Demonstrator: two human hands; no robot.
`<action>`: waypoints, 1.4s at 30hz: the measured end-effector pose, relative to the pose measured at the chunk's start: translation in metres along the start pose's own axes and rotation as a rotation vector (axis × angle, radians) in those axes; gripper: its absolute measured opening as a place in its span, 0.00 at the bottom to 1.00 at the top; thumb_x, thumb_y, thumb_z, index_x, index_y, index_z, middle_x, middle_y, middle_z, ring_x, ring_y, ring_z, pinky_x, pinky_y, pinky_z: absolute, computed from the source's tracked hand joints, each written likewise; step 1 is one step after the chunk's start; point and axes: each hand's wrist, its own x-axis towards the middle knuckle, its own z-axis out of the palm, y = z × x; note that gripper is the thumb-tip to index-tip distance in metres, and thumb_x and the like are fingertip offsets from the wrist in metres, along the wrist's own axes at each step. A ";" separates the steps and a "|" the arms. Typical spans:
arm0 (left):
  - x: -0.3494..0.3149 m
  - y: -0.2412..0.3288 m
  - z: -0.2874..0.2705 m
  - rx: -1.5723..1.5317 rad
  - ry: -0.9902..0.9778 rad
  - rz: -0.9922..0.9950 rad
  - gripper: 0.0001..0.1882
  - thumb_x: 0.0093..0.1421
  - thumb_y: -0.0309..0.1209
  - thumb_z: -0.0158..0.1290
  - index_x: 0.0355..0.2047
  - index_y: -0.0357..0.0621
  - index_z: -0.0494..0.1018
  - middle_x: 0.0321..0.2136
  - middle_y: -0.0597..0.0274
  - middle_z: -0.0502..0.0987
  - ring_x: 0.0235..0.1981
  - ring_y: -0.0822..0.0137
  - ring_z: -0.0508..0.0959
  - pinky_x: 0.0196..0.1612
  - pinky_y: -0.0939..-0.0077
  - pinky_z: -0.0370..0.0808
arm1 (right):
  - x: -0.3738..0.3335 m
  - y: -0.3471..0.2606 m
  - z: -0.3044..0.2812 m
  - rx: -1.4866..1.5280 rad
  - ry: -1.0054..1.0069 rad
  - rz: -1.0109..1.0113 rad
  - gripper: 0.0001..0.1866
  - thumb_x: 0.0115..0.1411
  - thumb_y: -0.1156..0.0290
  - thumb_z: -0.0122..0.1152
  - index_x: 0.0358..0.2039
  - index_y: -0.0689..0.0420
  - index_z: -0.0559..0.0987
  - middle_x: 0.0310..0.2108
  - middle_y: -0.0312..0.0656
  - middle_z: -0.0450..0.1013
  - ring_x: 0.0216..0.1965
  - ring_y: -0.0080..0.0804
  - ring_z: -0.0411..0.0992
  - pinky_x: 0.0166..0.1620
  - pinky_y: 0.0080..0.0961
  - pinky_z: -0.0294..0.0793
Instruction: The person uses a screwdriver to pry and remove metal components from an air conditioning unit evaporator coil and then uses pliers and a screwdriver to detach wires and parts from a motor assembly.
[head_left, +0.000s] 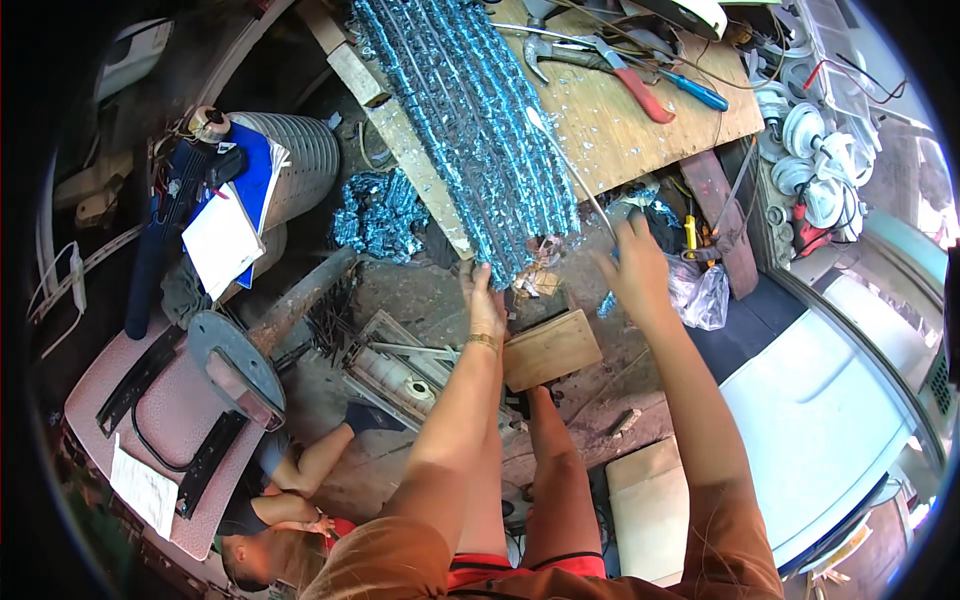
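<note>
A long finned coil (465, 130), its blue metal fins torn and crumpled between rows of tubes, slants across the wooden worktop. At its near end my left hand (482, 298) grips the edge, thumb on top and the other fingers mostly hidden beneath. My right hand (636, 265) is closed on a long thin metal rod (568, 167) with a flattened, pale tip. This tip lies against or just over the coil's right edge; I cannot tell whether it touches. The rod's handle end is mostly covered by my fingers.
On the wooden board (610, 130) lie a hammer (560, 55), red-handled pliers (645, 95) and a blue screwdriver (695, 90). Crumpled blue fin scrap (380, 215) sits left of the coil. A person (285, 510) is at lower left, near a pink table (150, 390).
</note>
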 end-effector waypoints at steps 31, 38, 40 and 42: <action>-0.023 -0.083 -0.049 -0.355 -0.087 -0.618 0.19 0.73 0.35 0.51 0.63 0.54 0.66 0.51 0.61 0.78 0.49 0.63 0.81 0.48 0.65 0.84 | -0.016 -0.076 0.123 0.244 -0.038 0.292 0.20 0.50 0.61 0.73 0.38 0.54 0.74 0.34 0.44 0.79 0.33 0.54 0.79 0.37 0.50 0.77; -0.085 -0.034 -0.066 -0.223 0.115 -0.322 0.16 0.72 0.35 0.52 0.55 0.41 0.71 0.53 0.59 0.78 0.54 0.58 0.79 0.56 0.53 0.81 | -0.005 -0.041 0.098 0.199 0.008 0.162 0.18 0.54 0.60 0.72 0.38 0.55 0.75 0.38 0.47 0.78 0.35 0.56 0.79 0.36 0.50 0.78; -0.051 0.011 -0.061 -0.232 0.096 -0.374 0.13 0.69 0.34 0.56 0.51 0.47 0.73 0.50 0.61 0.79 0.53 0.60 0.79 0.56 0.54 0.81 | -0.005 -0.030 0.087 0.261 0.013 0.136 0.15 0.59 0.61 0.68 0.37 0.57 0.76 0.39 0.47 0.78 0.36 0.56 0.78 0.38 0.50 0.77; -0.024 0.065 -0.063 0.033 0.108 -0.202 0.11 0.65 0.33 0.59 0.47 0.52 0.74 0.47 0.64 0.80 0.50 0.62 0.80 0.55 0.55 0.81 | -0.005 -0.019 0.073 0.299 0.248 0.061 0.11 0.63 0.62 0.64 0.38 0.57 0.78 0.38 0.48 0.77 0.37 0.56 0.78 0.39 0.48 0.76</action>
